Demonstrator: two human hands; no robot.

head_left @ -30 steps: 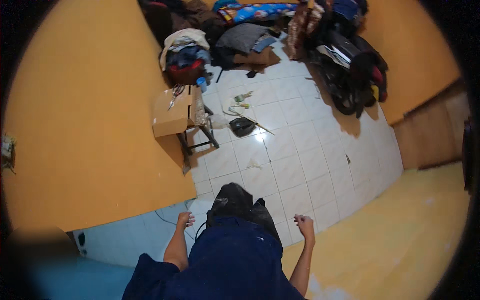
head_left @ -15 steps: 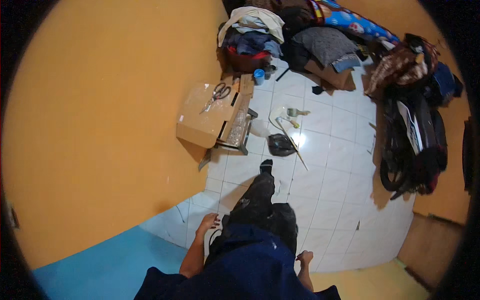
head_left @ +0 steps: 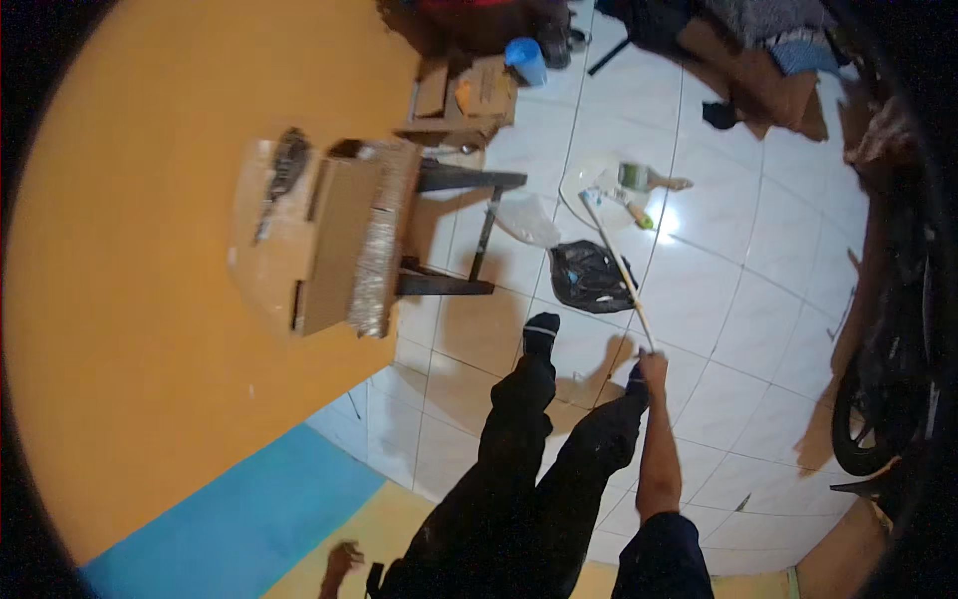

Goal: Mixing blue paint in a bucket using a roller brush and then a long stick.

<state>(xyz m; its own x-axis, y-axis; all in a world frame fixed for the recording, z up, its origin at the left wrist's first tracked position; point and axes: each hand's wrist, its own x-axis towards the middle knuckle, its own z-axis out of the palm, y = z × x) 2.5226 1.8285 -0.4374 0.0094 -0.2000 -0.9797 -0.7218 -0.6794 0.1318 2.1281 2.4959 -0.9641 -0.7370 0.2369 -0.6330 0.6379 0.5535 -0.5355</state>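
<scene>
Out in front, my right hand (head_left: 654, 371) is closed round the near end of a long pale stick (head_left: 626, 275). The stick's far end rests on a round whitish lid or plate (head_left: 576, 182) on the tiles. Two paintbrushes lie there too: a wide paintbrush (head_left: 636, 178) with a wooden handle and a smaller paintbrush (head_left: 637, 214) with a yellow-green handle end. Beside the stick sits a crumpled black plastic bag (head_left: 589, 280). At the lower left my left hand (head_left: 344, 557) hangs low, somewhat blurred, its fingers loosely apart with nothing visible in them.
To the left, a cardboard box (head_left: 339, 235) with scissors (head_left: 286, 170) on top rests on a dark-legged stool (head_left: 459, 288) by the orange wall. A blue cup (head_left: 526, 62) and a clear plastic piece (head_left: 526, 220) are near it. A motorcycle (head_left: 878, 399) stands at right.
My right hand has reached forward and taken hold of the stick's near end. I have moved closer to the brushes, with a second foot now visible. My left hand has shifted lower and left.
</scene>
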